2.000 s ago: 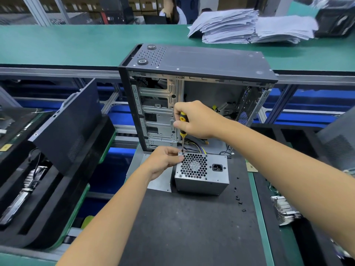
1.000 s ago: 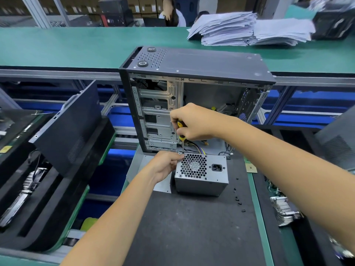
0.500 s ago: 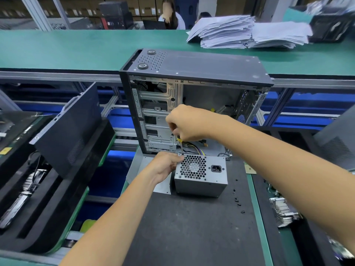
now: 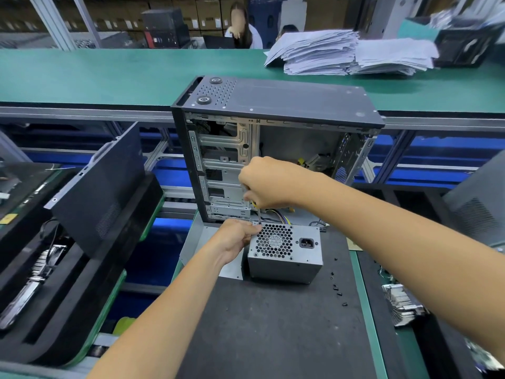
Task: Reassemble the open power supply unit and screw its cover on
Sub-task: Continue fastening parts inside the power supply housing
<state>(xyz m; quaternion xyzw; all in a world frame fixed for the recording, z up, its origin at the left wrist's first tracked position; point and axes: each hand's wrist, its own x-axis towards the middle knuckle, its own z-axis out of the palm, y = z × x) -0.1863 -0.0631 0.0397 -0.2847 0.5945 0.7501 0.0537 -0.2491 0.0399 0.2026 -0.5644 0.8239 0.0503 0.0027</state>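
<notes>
Right hand (image 4: 269, 181) grasps screwdriver (image 4: 258, 213), shaft upright, tip apparently at PSU's (image 4: 284, 253) top-left corner; left hand (image 4: 235, 237) pinches that corner. PSU sits at mat's (image 4: 273, 324) far edge.

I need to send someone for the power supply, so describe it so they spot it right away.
Find the open computer case standing on the black mat. The power supply sits just before it: the only small grey metal box, with a honeycomb fan grille and a black socket.

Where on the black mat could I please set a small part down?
The black mat is bare in front of the grey metal power supply unit. To its right lie small black screws; at its top left corner both hands crowd it.
</notes>
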